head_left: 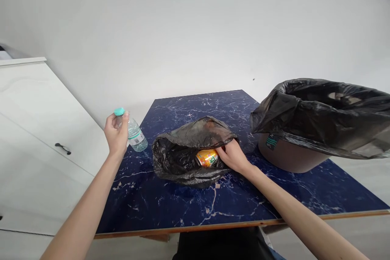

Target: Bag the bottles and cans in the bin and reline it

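My left hand (117, 132) is closed round the neck of a clear plastic bottle (136, 134) with a teal cap. The bottle tilts, its base towards the right, over the table's left side. In the middle of the table lies a black plastic bag (179, 158), its mouth open towards me. My right hand (234, 155) grips the bag's rim at the right end, some fingers hidden behind the film. Just inside the mouth, near my right thumb, an orange drink can (207, 157) lies on its side. The bag's deeper inside is dark.
A brownish bin (292, 156) lined with a large black bag (304, 115) stands on the right of the blue marble-patterned table (183, 207). Some pale things show inside that bag. A white cabinet (36, 130) stands left of the table, and a white wall (195, 40) rises behind.
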Available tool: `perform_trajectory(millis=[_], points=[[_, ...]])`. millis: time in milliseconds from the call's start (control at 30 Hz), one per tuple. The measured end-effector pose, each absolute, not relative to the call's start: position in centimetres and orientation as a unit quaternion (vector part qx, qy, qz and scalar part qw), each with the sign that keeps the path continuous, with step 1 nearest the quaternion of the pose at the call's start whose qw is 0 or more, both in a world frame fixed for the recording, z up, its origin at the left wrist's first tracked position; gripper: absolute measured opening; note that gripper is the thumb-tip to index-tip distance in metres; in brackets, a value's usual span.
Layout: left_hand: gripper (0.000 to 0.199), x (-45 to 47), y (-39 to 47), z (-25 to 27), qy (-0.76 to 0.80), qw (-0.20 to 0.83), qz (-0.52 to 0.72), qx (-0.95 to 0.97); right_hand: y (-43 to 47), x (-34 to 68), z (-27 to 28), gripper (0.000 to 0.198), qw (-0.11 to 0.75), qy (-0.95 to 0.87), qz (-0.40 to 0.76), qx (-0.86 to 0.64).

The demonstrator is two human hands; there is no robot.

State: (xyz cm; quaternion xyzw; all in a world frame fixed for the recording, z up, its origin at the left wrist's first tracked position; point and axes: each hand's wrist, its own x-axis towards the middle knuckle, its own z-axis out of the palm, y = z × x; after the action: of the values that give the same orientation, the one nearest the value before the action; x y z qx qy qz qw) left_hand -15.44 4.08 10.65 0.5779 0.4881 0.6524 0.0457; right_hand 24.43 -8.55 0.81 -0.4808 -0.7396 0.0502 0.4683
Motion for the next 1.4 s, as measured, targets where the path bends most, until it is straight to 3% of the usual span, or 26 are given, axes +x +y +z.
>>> perform_trajectory(millis=[133, 233, 300, 333, 367, 400, 467, 533, 733, 1000, 1200, 1400], points=[[0.064, -14.9, 2.6, 11.1, 0.517, -0.001, 0.641, 0.567, -8.5, 24.5, 0.8, 0.029, 0.469, -0.736, 0.048, -0.486], [0.077, -13.0, -1.0, 11.8, 0.497, -0.107, 0.650, 0.564, -8.4, 24.5, 0.7, 0.028, 0.467, -0.736, 0.046, -0.488], [0.055, -10.7, -4.6, 12.0, 0.408, -0.241, 0.656, 0.587, -8.4, 24.4, 0.7, 0.028, 0.463, -0.740, 0.046, -0.485], [0.037, -9.3, -6.6, 12.0, 0.369, -0.251, 0.631, 0.635, -8.4, 24.4, 0.8, 0.027, 0.462, -0.743, 0.046, -0.483], [0.020, -7.9, -8.5, 11.9, 0.338, -0.211, 0.573, 0.716, -8.5, 24.4, 0.9, 0.026, 0.460, -0.746, 0.046, -0.479], [0.017, -6.5, -10.1, 11.6, 0.304, -0.129, 0.470, 0.818, -8.6, 24.3, 1.1, 0.025, 0.459, -0.749, 0.047, -0.476], [0.030, -4.0, -11.9, 10.8, 0.287, 0.024, 0.227, 0.930, -8.8, 24.2, 1.6, 0.023, 0.459, -0.753, 0.048, -0.468], [0.040, -2.1, -11.6, 9.7, 0.325, 0.061, 0.151, 0.932, -9.1, 24.1, 2.2, 0.024, 0.461, -0.756, 0.048, -0.462], [0.046, -0.7, -4.8, 7.7, 0.442, -0.069, 0.090, 0.890, -9.4, 24.1, 2.8, 0.029, 0.464, -0.755, 0.048, -0.461], [0.032, -1.2, 0.2, 8.6, 0.477, -0.094, 0.027, 0.873, -9.1, 24.1, 2.5, 0.029, 0.451, -0.755, 0.038, -0.474], [0.017, -1.4, -0.3, 9.9, 0.491, -0.110, 0.003, 0.864, -8.8, 24.2, 2.4, 0.031, 0.453, -0.745, 0.029, -0.490], [0.022, -1.6, -3.6, 12.8, 0.487, -0.143, 0.006, 0.861, -8.8, 24.2, 2.4, 0.033, 0.458, -0.739, 0.023, -0.493]])
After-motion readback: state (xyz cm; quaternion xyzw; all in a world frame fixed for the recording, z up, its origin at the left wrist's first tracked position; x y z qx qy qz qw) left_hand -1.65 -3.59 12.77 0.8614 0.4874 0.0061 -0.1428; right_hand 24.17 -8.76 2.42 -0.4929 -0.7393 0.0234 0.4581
